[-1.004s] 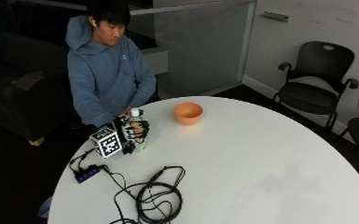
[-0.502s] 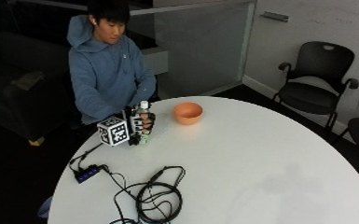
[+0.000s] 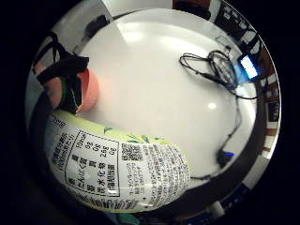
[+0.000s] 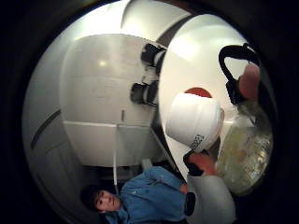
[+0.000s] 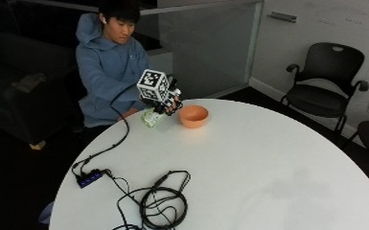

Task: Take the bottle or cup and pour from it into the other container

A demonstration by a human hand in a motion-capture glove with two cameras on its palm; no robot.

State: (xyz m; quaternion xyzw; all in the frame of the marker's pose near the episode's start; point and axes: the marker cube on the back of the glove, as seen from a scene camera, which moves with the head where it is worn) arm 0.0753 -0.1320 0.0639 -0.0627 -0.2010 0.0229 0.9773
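The gloved right hand (image 5: 166,102) grips the labelled bottle (image 5: 151,116), lifted off the white table (image 5: 280,158) and tilted beside the orange bowl (image 5: 193,115) — white cap (image 4: 194,120) on, so uncapping and pouring remain.

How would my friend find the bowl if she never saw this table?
Start at the big round white table and look at the edge nearest the seated person in the blue hoodie. The bowl sits there, just beside the gloved right hand holding a tilted bottle. It is the only orange thing, small, round and open-topped.
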